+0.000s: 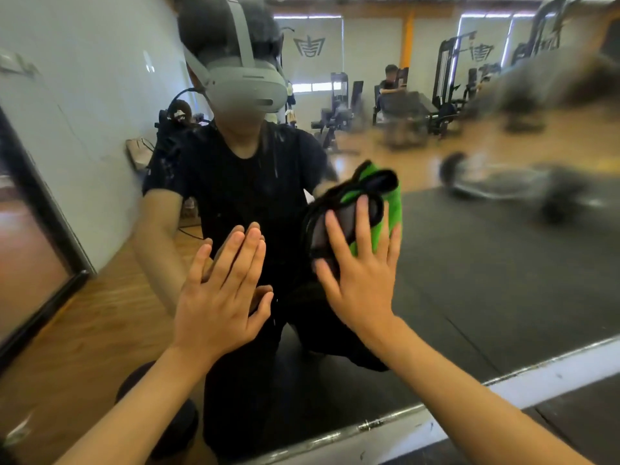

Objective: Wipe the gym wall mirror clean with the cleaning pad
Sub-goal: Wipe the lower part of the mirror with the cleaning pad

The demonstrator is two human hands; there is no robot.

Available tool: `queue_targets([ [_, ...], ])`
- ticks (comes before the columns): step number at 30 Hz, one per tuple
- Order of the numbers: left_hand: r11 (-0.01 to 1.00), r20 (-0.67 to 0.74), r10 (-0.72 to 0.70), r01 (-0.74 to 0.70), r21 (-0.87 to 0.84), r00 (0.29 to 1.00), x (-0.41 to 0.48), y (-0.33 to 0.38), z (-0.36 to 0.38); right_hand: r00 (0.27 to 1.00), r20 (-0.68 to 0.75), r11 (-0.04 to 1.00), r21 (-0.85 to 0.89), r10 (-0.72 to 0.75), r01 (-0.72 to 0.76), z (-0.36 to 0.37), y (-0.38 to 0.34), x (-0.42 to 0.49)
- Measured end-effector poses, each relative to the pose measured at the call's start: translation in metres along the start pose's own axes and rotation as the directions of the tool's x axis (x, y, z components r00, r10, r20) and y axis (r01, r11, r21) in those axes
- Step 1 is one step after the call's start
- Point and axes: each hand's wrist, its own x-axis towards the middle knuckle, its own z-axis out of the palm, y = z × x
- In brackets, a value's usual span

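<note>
So I've got my right hand (360,280) flat on the cleaning pad (375,209), fingers straight and spread, pressing the green-and-black thing against the mirror (503,263), not gripping it. The pad sits just right of my reflection (241,169). My left hand (218,297) is open too, palm flat on the glass, holding nothing, just left of the pad. The mirror's silver bottom frame (436,411) runs below both hands.
</note>
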Motion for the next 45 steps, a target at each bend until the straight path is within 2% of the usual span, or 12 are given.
queue_targets([
  [5, 1.000, 0.000, -0.011, 0.011, -0.019, 1.000, 0.000, 0.001, -0.003, 0.961, 0.271, 0.996, -0.039, -0.061, 0.074, 0.001, 0.015, -0.089],
  [13, 1.000, 0.014, -0.004, 0.004, -0.021, 1.000, -0.001, 0.000, -0.002, 0.985, -0.162, 0.998, -0.020, 0.061, -0.065, -0.031, -0.011, 0.137],
  [21, 0.999, 0.010, -0.013, 0.013, -0.031, 1.000, -0.002, 0.002, -0.004, 0.903, 0.262, 0.922, -0.093, -0.342, 0.376, -0.001, 0.064, -0.074],
  [24, 0.999, 0.009, -0.014, 0.014, -0.033, 1.000, 0.000, 0.001, -0.002, 1.000, 0.012, 0.996, -0.084, -0.009, 0.010, -0.014, 0.086, 0.009],
  [26, 1.000, 0.004, -0.011, 0.011, -0.020, 1.000, 0.000, 0.001, -0.002, 0.918, -0.142, 0.929, 0.017, 0.369, -0.371, -0.024, 0.072, 0.075],
  [28, 1.000, 0.010, -0.007, 0.007, -0.013, 1.000, 0.000, 0.001, -0.002, 0.830, -0.212, 0.853, 0.040, 0.515, -0.520, -0.021, 0.032, 0.101],
  [31, 1.000, 0.017, 0.014, -0.014, -0.012, 1.000, -0.001, 0.000, -0.001, 0.982, -0.107, 0.988, 0.010, 0.156, -0.156, -0.006, -0.028, 0.060],
  [34, 1.000, 0.014, 0.018, -0.018, -0.009, 1.000, -0.003, -0.001, -0.001, 0.964, 0.068, 0.965, -0.043, -0.257, 0.260, -0.001, 0.005, 0.007],
  [36, 1.000, 0.012, -0.002, 0.002, -0.012, 1.000, -0.002, 0.000, 0.000, 0.984, 0.059, 0.980, -0.093, -0.171, 0.176, -0.003, 0.058, -0.002],
  [38, 1.000, 0.016, -0.011, 0.012, -0.014, 1.000, -0.001, 0.002, 0.001, 0.988, 0.005, 0.987, -0.042, 0.152, -0.152, -0.013, 0.087, 0.008],
  [41, 1.000, 0.023, -0.017, 0.017, -0.022, 1.000, -0.001, 0.001, 0.001, 0.823, -0.109, 0.830, 0.067, 0.557, -0.553, -0.009, 0.037, 0.040],
  [45, 0.998, 0.048, 0.001, 0.002, -0.061, 0.999, 0.001, 0.000, -0.005, 0.984, -0.004, 0.984, 0.023, 0.179, -0.179, 0.004, -0.031, 0.025],
])
